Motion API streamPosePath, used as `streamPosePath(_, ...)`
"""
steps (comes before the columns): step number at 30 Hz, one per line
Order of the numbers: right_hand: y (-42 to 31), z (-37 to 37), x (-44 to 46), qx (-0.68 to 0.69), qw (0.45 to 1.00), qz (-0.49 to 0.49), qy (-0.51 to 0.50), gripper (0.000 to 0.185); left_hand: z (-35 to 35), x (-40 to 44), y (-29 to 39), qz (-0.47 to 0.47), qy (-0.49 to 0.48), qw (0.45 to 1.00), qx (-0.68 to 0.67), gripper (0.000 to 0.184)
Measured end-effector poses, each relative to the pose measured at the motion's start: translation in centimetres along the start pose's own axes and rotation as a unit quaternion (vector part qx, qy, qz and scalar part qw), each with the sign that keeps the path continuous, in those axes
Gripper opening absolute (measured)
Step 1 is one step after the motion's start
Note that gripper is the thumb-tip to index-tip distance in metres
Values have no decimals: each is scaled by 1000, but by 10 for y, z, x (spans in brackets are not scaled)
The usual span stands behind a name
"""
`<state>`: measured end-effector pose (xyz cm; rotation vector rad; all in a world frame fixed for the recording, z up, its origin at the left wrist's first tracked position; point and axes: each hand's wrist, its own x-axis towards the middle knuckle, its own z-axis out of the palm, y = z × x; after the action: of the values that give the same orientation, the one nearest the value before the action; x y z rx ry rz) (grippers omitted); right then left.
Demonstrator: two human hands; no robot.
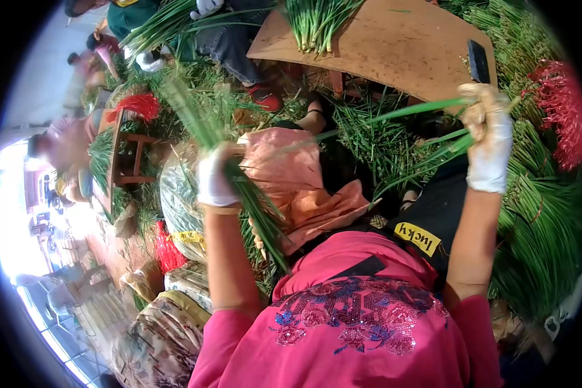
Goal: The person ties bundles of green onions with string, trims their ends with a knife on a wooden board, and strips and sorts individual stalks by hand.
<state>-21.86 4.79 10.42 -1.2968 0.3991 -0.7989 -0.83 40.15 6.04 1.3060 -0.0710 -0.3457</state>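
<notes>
My left hand [218, 178], in a white glove and blurred by motion, is closed round a bunch of long green stalks [255, 204] that stick out above and below the fist. On the right, my right hand [487, 139] wears a soiled white glove with bare-looking fingertips. Its fingers are wrapped round a few green stalks [427, 111] whose leaves trail to the left. Between the hands, a salmon-coloured cloth [284, 161] lies over my lap.
A wooden table [394, 45] ahead bears a bundle of green onions [317, 22] and a dark flat object [478, 61]. Piled green stalks [540, 233] and red ties [562, 113] lie at the right. Other people sit at the upper left. Loose leaves cover the ground.
</notes>
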Motion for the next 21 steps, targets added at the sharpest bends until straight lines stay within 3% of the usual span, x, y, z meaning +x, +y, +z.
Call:
streamPosePath(2, -2, -17, 10, -121, 990, 41, 63, 35, -12, 2, 28, 11, 29, 996, -78, 13)
streamPosePath(4, 20, 1, 3, -105, 989, 35, -99, 40, 8, -4, 41, -37, -71, 990, -121, 18)
streamPosePath(5, 23, 20, -2, -94, 990, 56, -93, 43, 8, -1, 25, -52, -80, 995, -37, 29)
streamPosePath(6, 30, 32, -8, -41, 992, 84, -81, 44, 21, -3, 20, -117, -111, 985, 57, 37)
streamPosePath(8, 56, 47, -10, 172, 971, 161, -52, 33, 90, -36, 18, -138, -203, 969, -12, 38)
streamPosePath(10, 52, 73, -13, 229, 943, 240, -13, 30, 113, -43, -11, -211, -257, 943, -24, 39)
streamPosePath(12, 55, 88, -22, 316, 917, 235, -54, 26, 128, -46, -38, -224, -256, 939, -44, 39)
streamPosePath(13, 52, 99, -25, 326, 915, 237, -18, 28, 137, -48, -39, -228, -251, 940, -40, 43)
streamPosePath(14, 64, 93, -26, 351, 907, 222, -63, 36, 136, -44, -56, -234, -272, 933, -30, 47)
streamPosePath(17, 43, 87, -18, 304, 926, 154, -161, 51, 135, -48, -44, -240, -245, 939, 9, 40)
streamPosePath(18, 29, 85, -16, 261, 946, 147, -127, 52, 131, -47, -35, -247, -231, 940, 37, 37)
streamPosePath(20, 45, 42, -5, 146, 968, 98, -178, 45, 118, -40, -35, -198, -210, 956, 50, 40)
streamPosePath(21, 65, 17, 6, -44, 971, 96, -216, 26, 113, -36, -36, -181, -205, 961, 30, 40)
